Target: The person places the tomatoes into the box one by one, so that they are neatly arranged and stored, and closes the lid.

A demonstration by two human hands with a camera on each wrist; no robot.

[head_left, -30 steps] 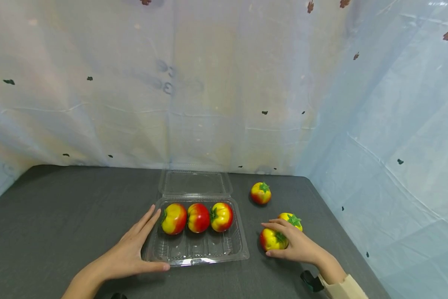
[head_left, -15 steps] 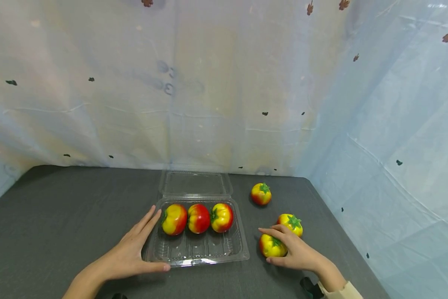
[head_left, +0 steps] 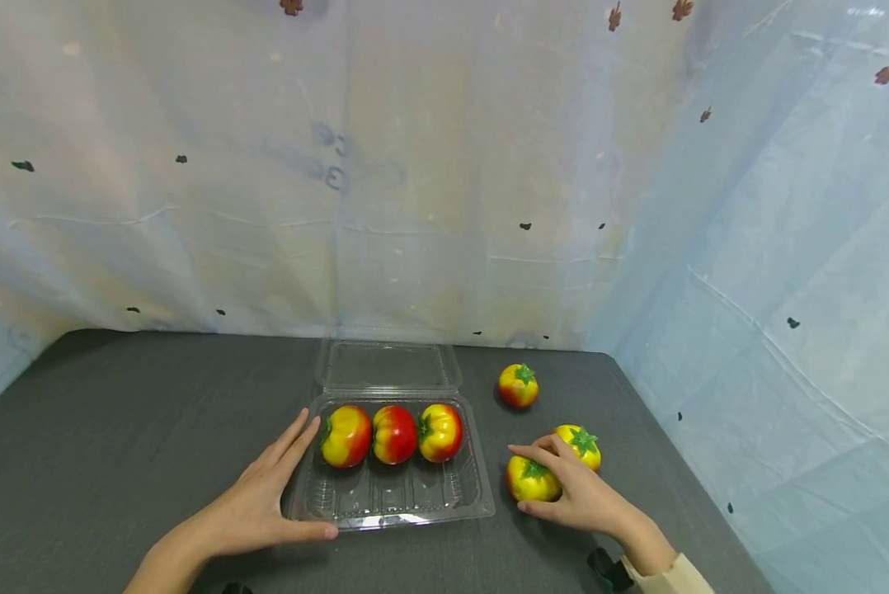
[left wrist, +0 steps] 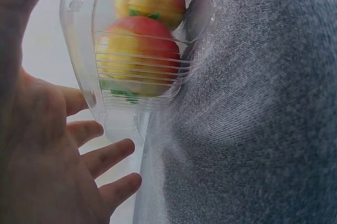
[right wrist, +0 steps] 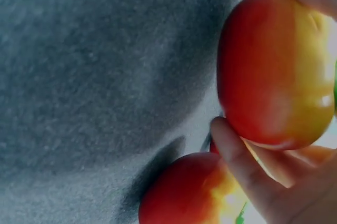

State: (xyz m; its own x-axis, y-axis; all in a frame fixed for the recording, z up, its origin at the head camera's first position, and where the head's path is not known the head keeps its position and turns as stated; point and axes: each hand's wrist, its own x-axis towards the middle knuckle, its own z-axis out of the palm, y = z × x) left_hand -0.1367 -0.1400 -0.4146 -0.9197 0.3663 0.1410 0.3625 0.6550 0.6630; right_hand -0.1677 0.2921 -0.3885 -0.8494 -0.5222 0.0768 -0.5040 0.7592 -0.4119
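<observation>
In the head view, my right hand (head_left: 583, 488) grips a red-and-yellow tomato-like fruit (head_left: 531, 479) between thumb and fingers. The right wrist view shows this fruit (right wrist: 274, 71) apart from the grey surface, its shadow beside it. Another such fruit (head_left: 580, 444) lies just behind that hand, partly hidden by it. My left hand (head_left: 261, 493) is spread at the left side of a clear plastic clamshell box (head_left: 392, 520), thumb by its front-left corner. Three fruits (head_left: 395, 435) stand in a row along the box's back half. In the left wrist view, the fingers (left wrist: 84, 132) are extended beside the rim.
The box's lid (head_left: 388, 365) lies folded back towards the plastic sheet (head_left: 430, 206) behind the table. One more fruit (head_left: 518, 385) stands at the back right of the dark grey tabletop (head_left: 155, 429). A second sheet (head_left: 801, 330) hangs along the right side.
My right hand, with the fruit in its grip, has shifted slightly left towards the box, away from the fruit behind it. The left hand and box have stayed in place.
</observation>
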